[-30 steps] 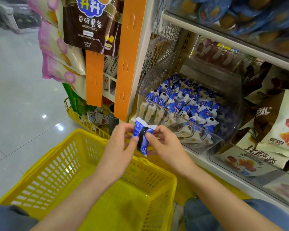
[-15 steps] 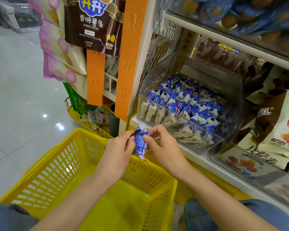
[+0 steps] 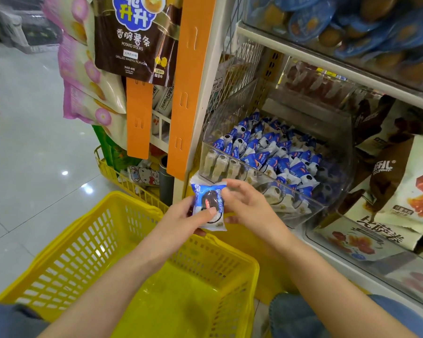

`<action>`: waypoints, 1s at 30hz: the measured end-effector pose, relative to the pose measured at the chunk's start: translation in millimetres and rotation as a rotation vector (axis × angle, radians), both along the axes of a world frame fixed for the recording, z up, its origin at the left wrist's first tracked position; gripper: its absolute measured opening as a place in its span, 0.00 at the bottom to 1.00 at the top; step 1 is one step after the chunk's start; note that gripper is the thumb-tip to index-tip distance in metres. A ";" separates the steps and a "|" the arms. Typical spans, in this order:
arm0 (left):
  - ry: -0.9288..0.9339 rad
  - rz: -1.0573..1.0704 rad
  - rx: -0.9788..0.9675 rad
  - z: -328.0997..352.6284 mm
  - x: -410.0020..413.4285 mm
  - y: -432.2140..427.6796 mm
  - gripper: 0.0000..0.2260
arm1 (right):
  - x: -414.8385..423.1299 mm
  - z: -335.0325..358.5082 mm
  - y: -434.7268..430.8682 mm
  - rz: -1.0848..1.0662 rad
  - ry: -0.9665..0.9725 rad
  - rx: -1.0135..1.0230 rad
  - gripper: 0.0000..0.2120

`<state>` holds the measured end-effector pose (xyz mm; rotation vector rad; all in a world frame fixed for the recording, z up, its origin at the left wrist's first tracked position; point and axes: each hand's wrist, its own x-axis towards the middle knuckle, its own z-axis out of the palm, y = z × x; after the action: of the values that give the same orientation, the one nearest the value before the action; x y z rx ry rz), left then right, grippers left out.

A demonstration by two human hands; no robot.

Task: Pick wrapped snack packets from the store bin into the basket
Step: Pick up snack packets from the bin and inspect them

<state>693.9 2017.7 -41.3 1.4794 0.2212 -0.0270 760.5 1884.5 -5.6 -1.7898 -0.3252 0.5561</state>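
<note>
Yellow basket (image 3: pixel 66 259) nearest, on the floor (image 3: pixel 22 154) just in front of the knees, open top, looks bare inside. Above its far rim, both hands meet on one blue-and-white snack packet (image 3: pixel 209 203). Left hand (image 3: pixel 181 220) clamped on it: thumb across the lower front, fingers behind. Right hand (image 3: pixel 247 208) at the packet's right edge, fingertips touching it, fingers loosely spread; can't tell if it really grips. Packet face-on to camera, dark round cookie print visible, held over the basket rim, not in the basket.

Just beyond the hands: clear plastic bin (image 3: pixel 266 189) on the lower shelf, filled with the same kind of blue-and-white packets (image 3: pixel 274 154). Right of the bin, larger brown and cream snack bags (image 3: pixel 401 181). Left of it, orange hanging strips (image 3: pixel 188 93) with a brown potato-stick bag (image 3: pixel 134 37) and pink bags (image 3: pixel 83 76). Upper shelf (image 3: pixel 327 62) holds blue-wrapped items, blurred.
</note>
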 end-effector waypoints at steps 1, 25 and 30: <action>-0.003 0.018 -0.002 1.1 0.0 0.3 0.09 | 1.3 1.0 -1.6 -0.005 -0.004 0.004 0.11; -0.026 0.094 -0.103 14.4 11.1 -7.1 0.10 | 109.2 43.9 -54.6 0.130 -0.469 -1.083 0.14; -0.006 0.089 -0.112 11.8 11.3 -7.6 0.10 | 113.1 47.0 -55.4 0.264 -0.390 -1.125 0.14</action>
<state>705.2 2010.1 -29.5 1.3572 0.2762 0.0358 873.6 1829.1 41.4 -2.9874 -0.5896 0.6233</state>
